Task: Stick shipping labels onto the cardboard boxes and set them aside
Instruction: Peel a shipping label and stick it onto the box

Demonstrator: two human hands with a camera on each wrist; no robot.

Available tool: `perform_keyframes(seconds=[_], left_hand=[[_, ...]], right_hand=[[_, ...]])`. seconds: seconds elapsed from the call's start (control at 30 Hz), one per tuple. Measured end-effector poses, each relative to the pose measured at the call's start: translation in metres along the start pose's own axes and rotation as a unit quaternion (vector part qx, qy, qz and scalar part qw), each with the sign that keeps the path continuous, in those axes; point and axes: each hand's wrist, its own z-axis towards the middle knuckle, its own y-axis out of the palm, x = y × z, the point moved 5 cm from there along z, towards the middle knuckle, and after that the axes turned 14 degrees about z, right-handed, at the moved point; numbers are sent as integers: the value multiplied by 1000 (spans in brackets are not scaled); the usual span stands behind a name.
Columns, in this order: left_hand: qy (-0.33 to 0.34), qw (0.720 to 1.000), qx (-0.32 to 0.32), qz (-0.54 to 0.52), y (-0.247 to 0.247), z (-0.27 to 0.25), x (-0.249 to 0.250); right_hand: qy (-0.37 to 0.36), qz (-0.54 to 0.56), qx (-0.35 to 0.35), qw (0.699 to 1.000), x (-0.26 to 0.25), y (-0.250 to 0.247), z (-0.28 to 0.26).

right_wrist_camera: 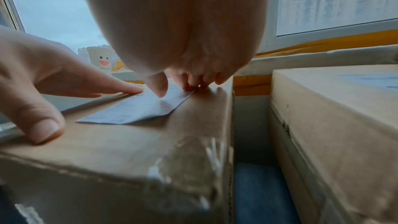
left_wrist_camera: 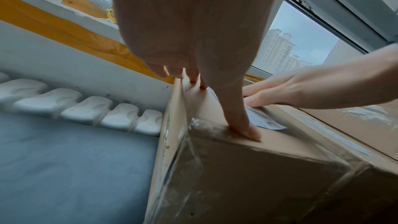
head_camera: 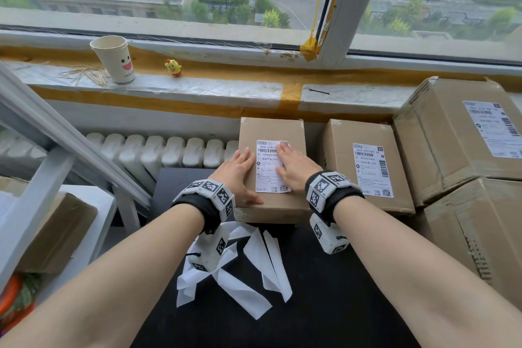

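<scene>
Cardboard box [head_camera: 271, 133] sits on the dark table [head_camera: 324, 305], at 12 o'clock from us, close under the windowsill [head_camera: 197, 87]. White shipping label [head_camera: 268, 172] lies flat on its top face. Our left hand [head_camera: 240, 175] rests flat on the bare cardboard at 9 o'clock of the label, fingers straight, thumb [left_wrist_camera: 245, 125] pressed near the front edge of the box. Our right hand [head_camera: 293, 169] lies on the right half of the label, fingers extended; in the right wrist view its fingertips [right_wrist_camera: 191, 81] press along the label's far right edge. Neither hand grips anything. At 3 o'clock of this box stands a second box [head_camera: 364, 133], apart from it by a narrow gap, with its own label [head_camera: 371, 169] on top. Further toward 3 o'clock, larger labelled boxes [head_camera: 457, 133] are stacked. White backing strips [head_camera: 254, 263] lie loose on the table at 6 o'clock of the box, between our forearms. On the windowsill: a paper cup [head_camera: 114, 58] with a smiling face and a small yellow chick figure [head_camera: 173, 67].
</scene>
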Motion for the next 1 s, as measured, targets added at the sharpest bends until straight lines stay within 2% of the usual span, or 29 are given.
perform_keyframes(seconds=[0.27, 0.5, 0.77, 1.0], left_hand=[[-14, 1000, -10, 25, 6, -12, 0], [7, 996, -42, 73, 6, -14, 0], [9, 997, -18, 77, 13, -20, -1], [-3, 997, -25, 68, 13, -23, 1]], right_hand=[[-18, 18, 21, 999, 4, 26, -42], [-33, 29, 39, 998, 0, 53, -79], [-80, 27, 42, 996, -45, 80, -73], [-60, -7, 74, 995, -5, 68, -96]])
